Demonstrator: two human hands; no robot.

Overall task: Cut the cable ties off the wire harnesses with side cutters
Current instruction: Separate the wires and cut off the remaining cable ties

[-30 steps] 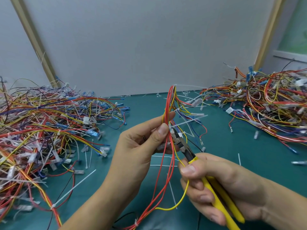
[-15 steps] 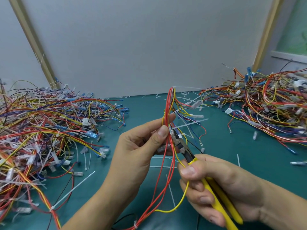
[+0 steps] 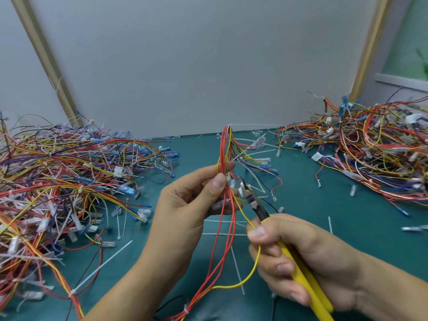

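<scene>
Nearest you, your right hand (image 3: 308, 256) is curled round the yellow handles of the side cutters (image 3: 301, 283), whose dark nose points up and left, just beside the wires below your left thumb. Your left hand (image 3: 183, 212) pinches the wire harness (image 3: 225, 154) between thumb and forefinger, holding its red and yellow wires upright above the green desk (image 3: 301, 205). Farther off, loose white cable ties (image 3: 104, 262) lie on the desk, with a tangled left heap (image 3: 58, 181) and right heap (image 3: 370, 154) of harnesses.
</scene>
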